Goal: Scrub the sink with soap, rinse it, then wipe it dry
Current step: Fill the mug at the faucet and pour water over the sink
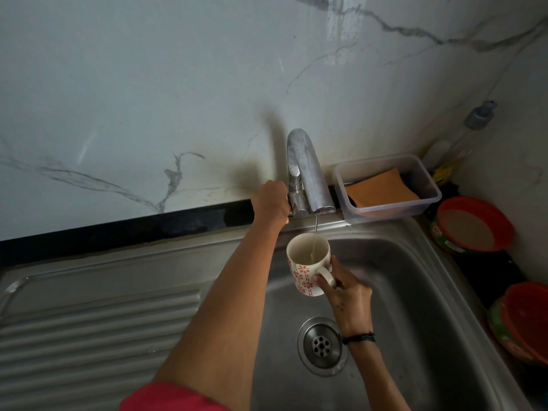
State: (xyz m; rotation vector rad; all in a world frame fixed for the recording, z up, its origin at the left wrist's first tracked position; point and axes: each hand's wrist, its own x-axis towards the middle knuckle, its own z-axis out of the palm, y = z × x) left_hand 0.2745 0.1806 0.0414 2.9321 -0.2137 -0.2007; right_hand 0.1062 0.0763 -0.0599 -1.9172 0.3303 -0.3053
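Observation:
A steel sink (pixel 415 280) with a round drain (pixel 321 345) lies below me. Its chrome tap (pixel 308 173) lets a thin stream of water fall into a white mug with red flowers (pixel 305 264). My right hand (pixel 345 289) holds the mug by its handle under the spout. My left hand (pixel 271 201) grips the tap's handle at the base, left of the spout. An orange sponge (pixel 382 189) lies in a clear plastic tub (pixel 427 200) behind the sink's rim on the right.
A ribbed steel drainboard (pixel 98 330) fills the left. Two red bowls, one (pixel 474 223) at the back and one (pixel 522 321) nearer, sit on the right counter. A soap bottle with a pump (pixel 477 117) stands in the corner against the marble wall.

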